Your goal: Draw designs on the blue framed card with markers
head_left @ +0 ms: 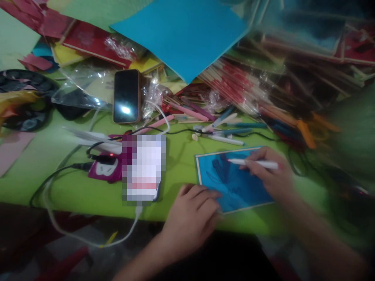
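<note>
A blue card with a pale border and dark drawn lines lies on the green table top near its front edge. My right hand grips a white pen, whose tip rests on the card's upper middle. My left hand lies flat at the card's lower left corner, its fingertips pressing on the card's edge.
Loose pens and markers lie behind the card. A dark phone lies face up beyond a blurred-out device with cables. A blue paper sheet, bundled sticks and a dark paint palette crowd the back.
</note>
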`<state>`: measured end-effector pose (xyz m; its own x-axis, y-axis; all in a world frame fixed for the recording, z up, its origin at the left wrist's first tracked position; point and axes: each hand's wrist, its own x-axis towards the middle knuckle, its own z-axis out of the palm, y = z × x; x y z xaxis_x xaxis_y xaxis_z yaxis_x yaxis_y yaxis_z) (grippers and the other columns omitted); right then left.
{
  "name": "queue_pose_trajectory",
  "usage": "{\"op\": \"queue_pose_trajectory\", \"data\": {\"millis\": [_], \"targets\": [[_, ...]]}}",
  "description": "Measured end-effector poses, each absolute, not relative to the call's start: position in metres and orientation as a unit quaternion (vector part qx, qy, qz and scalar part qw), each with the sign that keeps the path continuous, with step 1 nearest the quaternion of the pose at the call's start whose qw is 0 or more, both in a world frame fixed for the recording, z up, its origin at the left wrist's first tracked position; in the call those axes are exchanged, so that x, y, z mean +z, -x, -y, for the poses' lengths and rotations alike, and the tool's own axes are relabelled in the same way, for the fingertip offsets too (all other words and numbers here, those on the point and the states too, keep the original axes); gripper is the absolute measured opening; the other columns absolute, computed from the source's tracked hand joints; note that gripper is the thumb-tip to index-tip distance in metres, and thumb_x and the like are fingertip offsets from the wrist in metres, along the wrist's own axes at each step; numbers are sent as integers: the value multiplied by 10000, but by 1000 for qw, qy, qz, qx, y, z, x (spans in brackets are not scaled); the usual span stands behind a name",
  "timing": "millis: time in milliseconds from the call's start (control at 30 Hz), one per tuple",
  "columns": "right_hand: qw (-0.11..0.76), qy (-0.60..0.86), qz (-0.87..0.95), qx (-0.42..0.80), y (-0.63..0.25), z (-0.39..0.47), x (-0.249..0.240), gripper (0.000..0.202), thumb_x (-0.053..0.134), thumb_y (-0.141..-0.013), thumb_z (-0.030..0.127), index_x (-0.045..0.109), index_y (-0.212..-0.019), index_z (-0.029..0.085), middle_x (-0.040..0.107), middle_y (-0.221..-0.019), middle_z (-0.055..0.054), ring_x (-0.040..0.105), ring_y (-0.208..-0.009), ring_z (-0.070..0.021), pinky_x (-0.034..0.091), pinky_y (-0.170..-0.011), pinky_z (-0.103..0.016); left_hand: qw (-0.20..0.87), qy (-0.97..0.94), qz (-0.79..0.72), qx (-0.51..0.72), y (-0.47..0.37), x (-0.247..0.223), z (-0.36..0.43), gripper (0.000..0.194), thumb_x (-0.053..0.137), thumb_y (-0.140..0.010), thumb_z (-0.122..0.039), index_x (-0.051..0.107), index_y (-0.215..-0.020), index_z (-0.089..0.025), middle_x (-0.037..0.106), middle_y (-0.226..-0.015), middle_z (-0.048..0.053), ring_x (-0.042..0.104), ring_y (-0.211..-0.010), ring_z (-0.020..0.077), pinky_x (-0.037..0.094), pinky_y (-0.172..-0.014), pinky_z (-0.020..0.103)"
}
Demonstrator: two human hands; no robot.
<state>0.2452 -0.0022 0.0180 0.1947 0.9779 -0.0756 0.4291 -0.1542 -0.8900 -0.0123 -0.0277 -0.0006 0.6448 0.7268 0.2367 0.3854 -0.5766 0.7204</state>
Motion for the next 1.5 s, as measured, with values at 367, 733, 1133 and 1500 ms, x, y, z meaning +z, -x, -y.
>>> {"op": "queue_pose_trajectory", "data": {"millis": [367, 733, 1133, 1500], "targets": [[384, 665, 535, 353, -248, 3, 18, 207, 757, -898, 420, 656, -808, 264, 748, -672, -1, 667, -608, -187, 499, -561, -308, 327, -846, -330, 262, 13, -1, 28, 182, 490, -1068, -252, 606, -935, -208, 788, -1195, 9, 665, -1015, 221, 377, -843, 401], [383, 663, 542, 347, -249, 3, 15, 142, 743, -887, 339, 655, -803, 265, 749, -673, 5, 634, -581, -175, 473, -539, -298, 325, -847, -328, 261, 13, -1, 27, 186, 477, -1077, -262, 596, -944, -209, 781, -1206, 4, 657, -1027, 222, 367, -854, 391], [394, 659, 537, 349, -248, 2, 17, 168, 761, -873, 344, 654, -786, 249, 739, -646, 5, 631, -554, -163, 475, -517, -280, 327, -847, -326, 265, 12, -2, 28, 158, 492, -1065, -246, 594, -950, -210, 780, -1197, 1, 657, -1025, 221, 368, -847, 391], [500, 642, 462, 351, -256, 5, 1, 140, 818, -871, 343, 710, -867, 255, 760, -734, 15, 667, -605, -143, 512, -532, -255, 326, -846, -328, 264, 12, -1, 27, 111, 527, -1032, -207, 603, -951, -214, 785, -1206, 3, 669, -1024, 225, 393, -855, 398]]}}
